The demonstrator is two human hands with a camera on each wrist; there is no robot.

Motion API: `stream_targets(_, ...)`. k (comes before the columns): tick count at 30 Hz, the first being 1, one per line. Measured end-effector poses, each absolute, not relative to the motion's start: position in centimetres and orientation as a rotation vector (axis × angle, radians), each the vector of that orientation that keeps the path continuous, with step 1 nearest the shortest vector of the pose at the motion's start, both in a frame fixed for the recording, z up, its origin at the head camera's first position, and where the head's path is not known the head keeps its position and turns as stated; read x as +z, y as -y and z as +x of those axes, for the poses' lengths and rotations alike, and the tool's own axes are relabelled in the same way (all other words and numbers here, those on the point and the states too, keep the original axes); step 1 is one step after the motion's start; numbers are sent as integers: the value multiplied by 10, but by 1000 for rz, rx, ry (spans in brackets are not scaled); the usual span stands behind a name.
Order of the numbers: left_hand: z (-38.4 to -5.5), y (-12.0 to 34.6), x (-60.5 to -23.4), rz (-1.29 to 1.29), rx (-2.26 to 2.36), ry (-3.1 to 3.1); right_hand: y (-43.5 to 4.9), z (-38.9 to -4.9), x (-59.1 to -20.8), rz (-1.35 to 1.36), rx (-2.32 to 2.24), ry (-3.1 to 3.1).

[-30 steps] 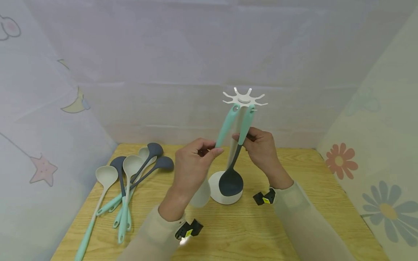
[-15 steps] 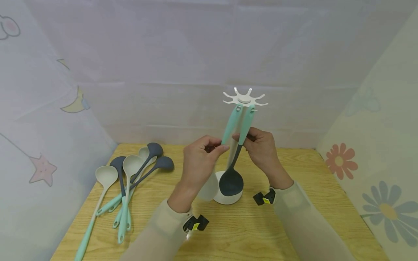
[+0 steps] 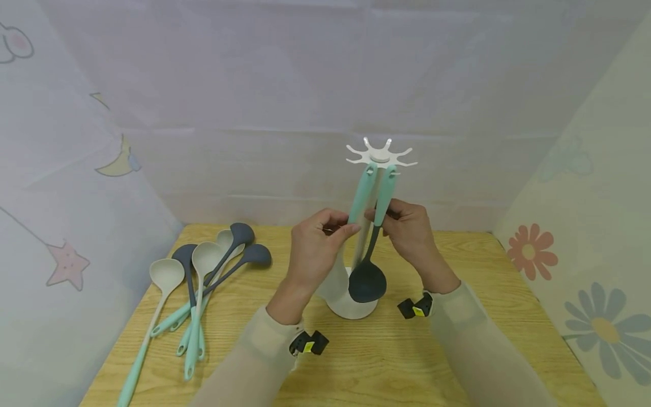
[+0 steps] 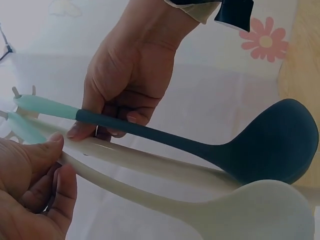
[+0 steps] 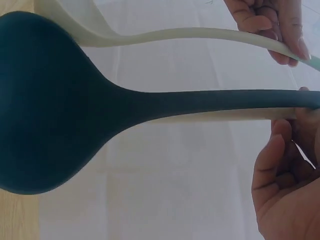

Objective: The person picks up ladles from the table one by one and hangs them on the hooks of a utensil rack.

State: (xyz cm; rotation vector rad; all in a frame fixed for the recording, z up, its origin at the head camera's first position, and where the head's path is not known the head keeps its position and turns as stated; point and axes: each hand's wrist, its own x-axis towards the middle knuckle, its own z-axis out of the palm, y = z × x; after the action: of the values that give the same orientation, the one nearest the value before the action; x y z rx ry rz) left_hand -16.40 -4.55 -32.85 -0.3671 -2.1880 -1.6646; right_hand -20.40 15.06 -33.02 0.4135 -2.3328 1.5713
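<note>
My left hand [image 3: 315,249] pinches a white ladle [image 4: 265,210] by its mint handle, near where the handle meets the white shaft. The ladle hangs upright, and its handle hole is right at a hook of the white utensil stand [image 3: 380,155]. Beside it a dark ladle [image 3: 367,281] with a mint handle hangs from another hook. My right hand [image 3: 409,232] reaches behind the dark ladle, its fingers gripping the stand's pole. In the left wrist view the two bowls overlap. My left hand partly hides the white ladle in the head view.
Several more white and dark ladles [image 3: 205,257] with mint handles lie in a crossed pile on the left of the wooden table [image 3: 407,362]. One white ladle [image 3: 166,275] lies apart at the far left. Printed cloth walls [image 3: 254,113] surround the table.
My left hand has moved right and slightly up, bringing the white ladle's handle hole onto the hook. The dark ladle has swung slightly right. My right hand has barely moved.
</note>
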Motion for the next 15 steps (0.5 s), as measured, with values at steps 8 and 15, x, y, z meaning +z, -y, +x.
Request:
stream_targets(8, -166, 46, -326, -398, -1597, 2235, -161, -198, -317, 439, 1536, 2176)
stream_targets(15, -167, 42, -326, -391, -1584, 2245, -158, -185, -274, 397, 1645, 1712)
